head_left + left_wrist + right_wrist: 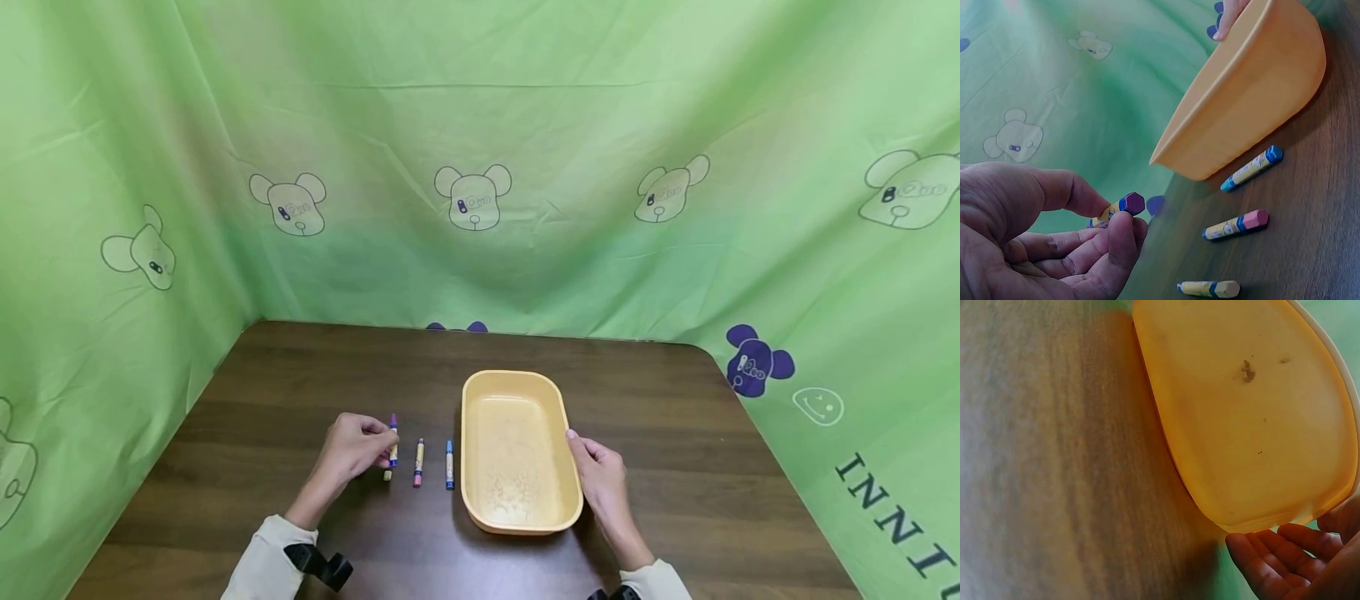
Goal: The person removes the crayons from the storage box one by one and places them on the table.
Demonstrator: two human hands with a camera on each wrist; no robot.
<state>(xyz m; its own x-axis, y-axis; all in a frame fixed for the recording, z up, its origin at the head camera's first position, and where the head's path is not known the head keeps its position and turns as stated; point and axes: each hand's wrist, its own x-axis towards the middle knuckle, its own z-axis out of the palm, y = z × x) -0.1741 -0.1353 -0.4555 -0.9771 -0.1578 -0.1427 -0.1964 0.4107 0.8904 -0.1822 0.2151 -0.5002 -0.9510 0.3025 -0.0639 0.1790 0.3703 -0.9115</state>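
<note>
My left hand (354,446) pinches a purple crayon (1133,203) between thumb and fingers, up off the table in the left wrist view. Under that hand lies a white crayon (1225,289), mostly covered by it in the head view. To its right are a pink crayon (417,463) and a blue crayon (449,467), lying roughly parallel. A yellow rectangular plastic tub (513,450) stands right of the crayons with nothing in it. My right hand (604,479) holds the tub's right side, thumb at the rim and fingers (1260,569) at the outer wall.
The dark wooden table (345,358) carries the crayons and tub. A green curtain (375,125) with printed bear heads hangs behind and along both sides. Black straps (318,565) sit on the wrists over white sleeves (262,567).
</note>
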